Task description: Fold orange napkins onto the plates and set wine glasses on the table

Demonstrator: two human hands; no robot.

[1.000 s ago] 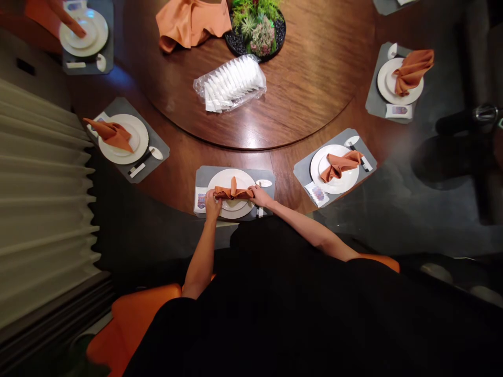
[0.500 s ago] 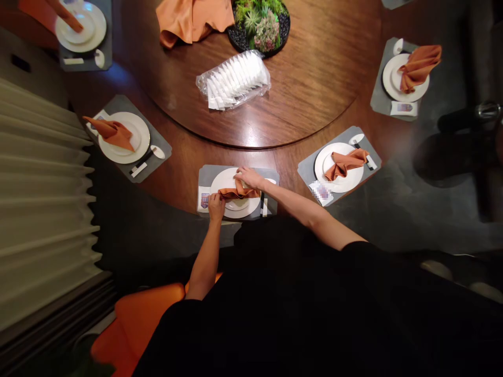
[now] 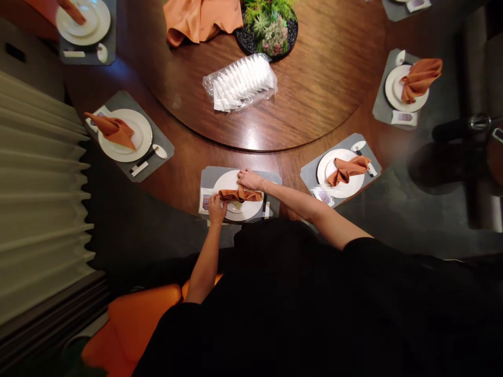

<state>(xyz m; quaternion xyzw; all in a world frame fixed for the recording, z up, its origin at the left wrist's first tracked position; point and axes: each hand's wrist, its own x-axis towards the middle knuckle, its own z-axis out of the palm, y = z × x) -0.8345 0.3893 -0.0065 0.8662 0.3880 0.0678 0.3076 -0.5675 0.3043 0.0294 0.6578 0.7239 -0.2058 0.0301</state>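
An orange cloth napkin, gathered into folds, lies across a white plate on a grey placemat. My left hand pinches the napkin's left end at the plate's edge. My right hand comes over from the right, its fingers closed round the upright part of the napkin near the plate's far side. To the left of the plate is a white packet with a printed label. Dark chopsticks are at its right, partly hidden by my right arm.
More place settings with folded napkins, such as the left one and right one, ring the round table. On the wooden turntable are a bag of white packets, an orange cloth and a plant centrepiece. Orange chair behind left.
The view has shifted slightly. My right hand's fingers have curled in closer on the upper part of the napkin; my left hand keeps its pinch at the left end.
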